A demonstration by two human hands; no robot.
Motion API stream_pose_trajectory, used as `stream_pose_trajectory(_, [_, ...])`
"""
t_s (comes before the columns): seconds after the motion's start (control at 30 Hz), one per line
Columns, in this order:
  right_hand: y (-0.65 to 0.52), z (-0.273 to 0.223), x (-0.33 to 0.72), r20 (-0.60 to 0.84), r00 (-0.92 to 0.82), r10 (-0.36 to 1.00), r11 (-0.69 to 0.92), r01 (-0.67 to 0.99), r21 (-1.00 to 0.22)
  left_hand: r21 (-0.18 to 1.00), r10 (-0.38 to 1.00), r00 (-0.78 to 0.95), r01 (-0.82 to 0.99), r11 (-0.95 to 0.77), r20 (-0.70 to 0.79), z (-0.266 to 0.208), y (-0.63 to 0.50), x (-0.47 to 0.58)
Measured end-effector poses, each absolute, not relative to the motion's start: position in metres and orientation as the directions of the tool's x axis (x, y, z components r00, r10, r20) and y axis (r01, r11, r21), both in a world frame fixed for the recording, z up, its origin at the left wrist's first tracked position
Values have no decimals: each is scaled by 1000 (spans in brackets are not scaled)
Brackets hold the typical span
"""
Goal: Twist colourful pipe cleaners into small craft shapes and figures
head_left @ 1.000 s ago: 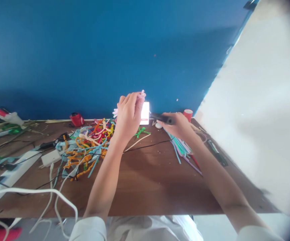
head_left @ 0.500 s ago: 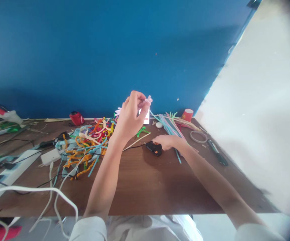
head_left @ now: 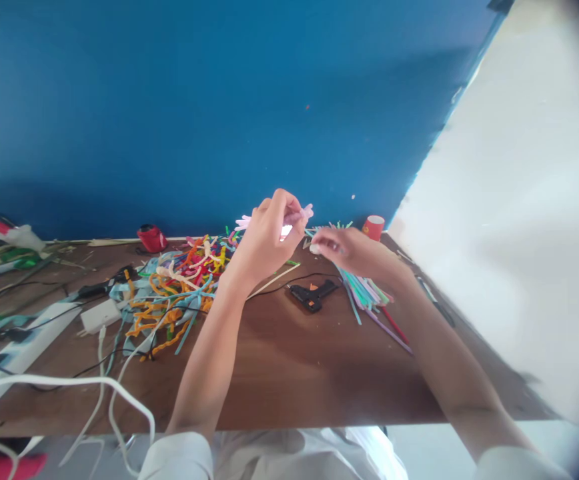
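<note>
My left hand (head_left: 269, 237) is raised over the far part of the table, thumb and fingers pinched on a pale pink pipe cleaner piece (head_left: 307, 212). The hand covers part of that piece. To its right, my right hand (head_left: 352, 252) hovers above a bundle of pastel pipe cleaners (head_left: 367, 292), fingers slightly curled and apart. Beside its fingertips is a small white round object (head_left: 314, 249); whether they touch it I cannot tell. A black glue gun (head_left: 310, 295) with an orange trigger lies on the table, nearer to me than both hands.
A tangled heap of colourful pipe cleaners (head_left: 179, 287) covers the table (head_left: 289, 373) on the left. Further left are a white power strip (head_left: 29, 347), a white adapter (head_left: 100, 316) and looping cables. A red cup (head_left: 373, 228) stands near the blue wall (head_left: 219, 120).
My right hand has let go of the glue gun and moved up and away to the white round object. My left hand has shifted slightly right and down, still pinching the pink piece.
</note>
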State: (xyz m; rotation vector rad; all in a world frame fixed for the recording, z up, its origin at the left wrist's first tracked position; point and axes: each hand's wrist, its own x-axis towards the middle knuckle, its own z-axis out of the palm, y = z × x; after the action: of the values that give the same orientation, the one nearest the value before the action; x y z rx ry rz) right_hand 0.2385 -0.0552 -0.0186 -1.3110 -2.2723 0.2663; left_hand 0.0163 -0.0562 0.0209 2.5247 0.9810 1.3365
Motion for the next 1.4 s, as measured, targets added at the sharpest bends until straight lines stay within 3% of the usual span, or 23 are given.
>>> stream_pose_trajectory(0.1, [-72, -1, 238, 561, -228, 796, 575, 574, -582, 365, 576, 440, 476, -800, 689, 21, -60, 20])
stream_pose_trajectory(0.27, [-83, 7, 233, 642, -104, 760, 607, 466, -644, 322, 552, 509, 472, -821, 660, 21, -61, 25])
stream_pose_trajectory(0.57, [-73, 2, 234, 622, -201, 757, 635, 454, -625, 217, 501, 577, 490, -844, 646, 17, -59, 30])
stream_pose_trajectory(0.8, [-68, -4, 232, 629, -316, 710, 687, 506, -522, 175, 425, 656, 412, -894, 624, 16, -58, 32])
stream_pose_trajectory(1.23, [-75, 4, 236, 602, -233, 764, 620, 524, -584, 235, 465, 681, 408, -882, 566, 21, -61, 30])
stream_pose_trajectory(1.4, [-76, 5, 236, 590, -214, 779, 613, 458, -644, 321, 522, 676, 411, -853, 520, 20, -59, 29])
